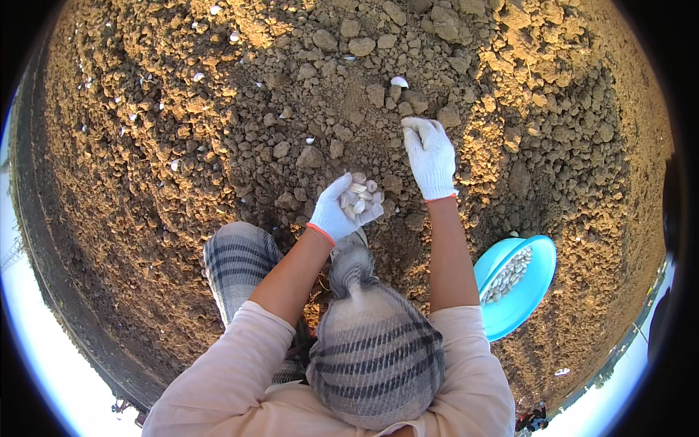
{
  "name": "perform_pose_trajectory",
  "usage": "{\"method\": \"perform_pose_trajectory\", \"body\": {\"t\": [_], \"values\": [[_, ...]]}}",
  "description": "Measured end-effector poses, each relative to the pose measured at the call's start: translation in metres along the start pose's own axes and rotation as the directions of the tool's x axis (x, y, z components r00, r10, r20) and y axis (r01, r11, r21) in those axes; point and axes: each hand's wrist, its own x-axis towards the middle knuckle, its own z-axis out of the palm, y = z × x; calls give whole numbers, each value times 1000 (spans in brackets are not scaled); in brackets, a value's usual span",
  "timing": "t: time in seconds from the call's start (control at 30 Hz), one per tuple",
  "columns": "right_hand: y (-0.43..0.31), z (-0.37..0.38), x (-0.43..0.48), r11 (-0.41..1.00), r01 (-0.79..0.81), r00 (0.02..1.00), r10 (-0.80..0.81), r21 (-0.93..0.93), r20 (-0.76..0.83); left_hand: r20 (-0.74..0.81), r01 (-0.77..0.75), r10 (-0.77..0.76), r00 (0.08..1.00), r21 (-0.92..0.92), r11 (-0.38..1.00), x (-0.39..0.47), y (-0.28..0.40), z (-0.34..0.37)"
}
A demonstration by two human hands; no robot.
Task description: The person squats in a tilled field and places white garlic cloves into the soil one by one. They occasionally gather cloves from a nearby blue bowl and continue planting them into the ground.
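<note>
My left hand (334, 213), in a white knit glove with an orange-red cuff edge, cups a heap of garlic cloves (359, 192). Further forward and to the right, my right hand (431, 153) wears a matching glove and is low over the soil. Its fingers are bent together, and whether a clove is between the fingertips is hidden. Just beyond those fingertips, a single garlic clove (399, 82) lies on the clods. Another clove (310, 140) rests on the earth ahead of my left hand.
A light-blue plastic basin (524, 308) with many garlic cloves (508, 276) stands tilted by my right forearm. Cloves dot the cloddy soil (180, 114) in front and to the left. My knees in striped cloth (377, 355) are close below my hands. People (532, 419) appear small at the lower right.
</note>
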Motion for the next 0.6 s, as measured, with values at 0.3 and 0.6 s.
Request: {"method": "perform_pose_trajectory", "body": {"t": [0.3, 0.6], "values": [[-7, 39, 146, 790, -57, 879, 330, -611, 344, -190, 27, -6, 982, 104, 994, -32, 19, -11], [-29, 42, 140, 833, -165, 919, 325, -529, 225, -190, -16, 20, 982, 21, 1000, -61, 5, -22]]}}
